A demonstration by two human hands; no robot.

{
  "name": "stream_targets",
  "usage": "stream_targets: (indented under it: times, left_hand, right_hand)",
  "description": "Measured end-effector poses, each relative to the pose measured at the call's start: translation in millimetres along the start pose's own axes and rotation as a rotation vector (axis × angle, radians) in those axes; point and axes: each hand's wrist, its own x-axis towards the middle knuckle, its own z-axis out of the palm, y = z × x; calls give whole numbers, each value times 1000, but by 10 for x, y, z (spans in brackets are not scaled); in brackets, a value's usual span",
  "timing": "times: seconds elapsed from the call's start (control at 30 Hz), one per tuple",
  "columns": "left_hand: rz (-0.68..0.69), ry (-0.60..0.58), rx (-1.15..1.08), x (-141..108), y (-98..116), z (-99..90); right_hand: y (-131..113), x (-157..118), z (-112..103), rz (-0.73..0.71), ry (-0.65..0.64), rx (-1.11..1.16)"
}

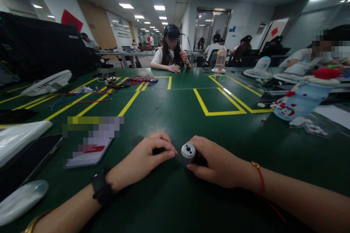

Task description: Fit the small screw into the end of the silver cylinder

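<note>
My right hand [209,162] wraps round a silver cylindrical motor [188,154], which stands upright on the green table. Its round top faces up and shows a dark centre with small holes about it. Just left of the motor, my left hand [157,151] is closed in a pinch, thumb against fingertips. A tiny dark bit [175,156] shows at those fingertips, too small to name. The pinching fingers are close to the motor's top but apart from it.
Left of my hands lie a phone [93,153], a dark tablet-like slab [32,156] and a white mouse [23,200]. Farther off are bundled wires [140,81] and a white fan [47,83]. A blue bottle [303,96] stands at right. Across the table sits a person [171,52].
</note>
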Motion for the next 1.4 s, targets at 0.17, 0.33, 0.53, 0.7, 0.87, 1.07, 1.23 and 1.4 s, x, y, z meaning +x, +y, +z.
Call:
stream_targets:
  times: [0.17,0.33,0.53,0.7,0.87,1.07,1.23,1.4]
  left_hand:
    - [32,-50,112,-8,-43,15]
    - [38,-58,148,-10,-61,16]
    - [-53,50,-13,5,-75,-38]
    - [-243,340,-301,22,-176,-33]
    - [-241,426,-568,39,-267,-3]
    - [-206,267,-337,28,-223,-76]
    - [23,-34,101,0,-117,-88]
    - [63,-78,161,-25,-52,-48]
  right_hand:
    - [-4,-5,3,11,-4,4]
    - [10,-9,-2,9,-7,0]
    - [17,-12,-7,3,-3,4]
    - [7,-13,-16,-7,0,8]
    - [14,-11,-17,-13,4,8]
    - [13,-17,-15,-5,1,6]
    - [18,-20,-3,-16,11,-2]
    - [31,-22,8,-20,16,-14]
